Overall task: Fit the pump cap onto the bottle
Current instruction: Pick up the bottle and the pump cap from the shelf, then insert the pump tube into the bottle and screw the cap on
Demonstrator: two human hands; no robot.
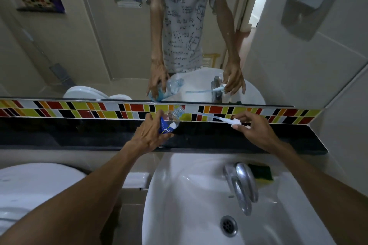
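Pictured above a sink: bottle gripped in left hand, neck tilted right toward pump cap pinched in right hand, dip tube aimed leftward, just short of the mouth.

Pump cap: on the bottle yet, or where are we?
Not yet. Done: both parts picked up. In hand: the left hand holds the bottle tilted, neck toward the right; the right hand holds the pump cap, its tube pointing at the neck but apart from it. Left: feed the tube in and seat the cap.
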